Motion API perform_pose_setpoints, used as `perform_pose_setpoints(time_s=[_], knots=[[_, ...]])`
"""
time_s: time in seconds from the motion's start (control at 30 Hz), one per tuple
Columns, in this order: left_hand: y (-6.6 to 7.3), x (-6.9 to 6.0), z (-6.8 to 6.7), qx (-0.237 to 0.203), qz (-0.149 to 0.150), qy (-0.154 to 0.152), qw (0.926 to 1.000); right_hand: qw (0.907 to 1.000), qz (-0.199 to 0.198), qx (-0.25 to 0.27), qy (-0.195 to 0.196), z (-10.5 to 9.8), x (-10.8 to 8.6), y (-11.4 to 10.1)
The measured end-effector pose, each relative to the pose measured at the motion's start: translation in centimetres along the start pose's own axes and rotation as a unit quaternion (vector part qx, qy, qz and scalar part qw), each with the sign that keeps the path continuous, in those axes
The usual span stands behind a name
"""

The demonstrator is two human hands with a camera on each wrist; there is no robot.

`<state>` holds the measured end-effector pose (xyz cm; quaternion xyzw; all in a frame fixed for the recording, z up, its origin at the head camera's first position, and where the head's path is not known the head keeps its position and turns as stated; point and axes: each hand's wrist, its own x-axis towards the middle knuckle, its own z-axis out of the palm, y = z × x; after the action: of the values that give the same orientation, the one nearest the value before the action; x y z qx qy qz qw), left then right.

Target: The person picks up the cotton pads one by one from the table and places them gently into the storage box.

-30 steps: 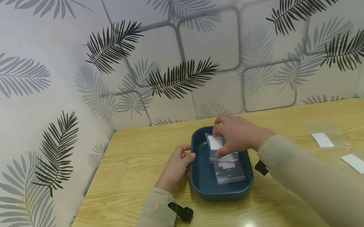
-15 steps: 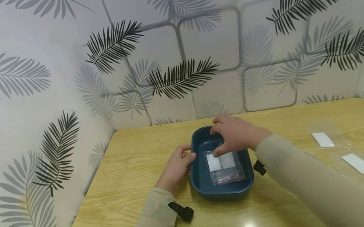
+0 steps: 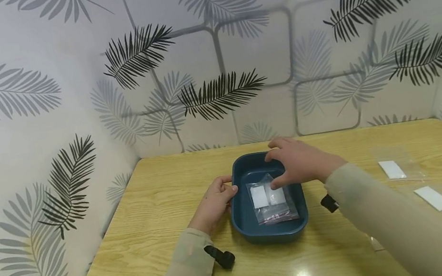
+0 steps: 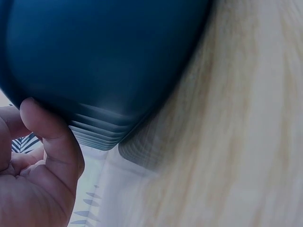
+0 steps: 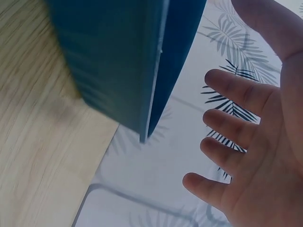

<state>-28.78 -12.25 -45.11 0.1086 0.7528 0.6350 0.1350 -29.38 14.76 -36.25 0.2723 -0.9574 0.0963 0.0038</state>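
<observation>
A dark blue rectangular plastic tub stands on the table. Inside it lie two clear zip bags side by side and overlapping, the left bag and the right bag, each with a white flat piece in it. My left hand holds the tub's left rim, the thumb at the edge; the left wrist view shows the thumb against the tub's wall. Above the tub's right side hovers my right hand, fingers spread and holding nothing. In the right wrist view its fingers are apart from the tub.
Two more clear bags with white pieces, a far one and a nearer one, lie on the wooden table to the right. Part of another light piece shows beside the right sleeve. A leaf-patterned wall covering stands behind.
My right hand has let go of a zip bag, which now lies in the tub beside the other. Then the hand drew back a little to the right. My left hand stays put.
</observation>
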Motion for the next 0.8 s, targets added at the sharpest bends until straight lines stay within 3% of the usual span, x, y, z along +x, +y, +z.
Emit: perform_pose_setpoints(time_s=[0.3, 0.8], knots=[[0.1, -0.1, 0.0, -0.004, 0.002, -0.005, 1.0, 0.9999, -0.008, -0.012, 0.01, -0.3, -2.9, 2.1], [-0.1, 0.0, 0.1, -0.004, -0.008, 0.003, 1.0, 0.9996, 0.008, 0.012, 0.025, -0.3, -10.9, 6.3]])
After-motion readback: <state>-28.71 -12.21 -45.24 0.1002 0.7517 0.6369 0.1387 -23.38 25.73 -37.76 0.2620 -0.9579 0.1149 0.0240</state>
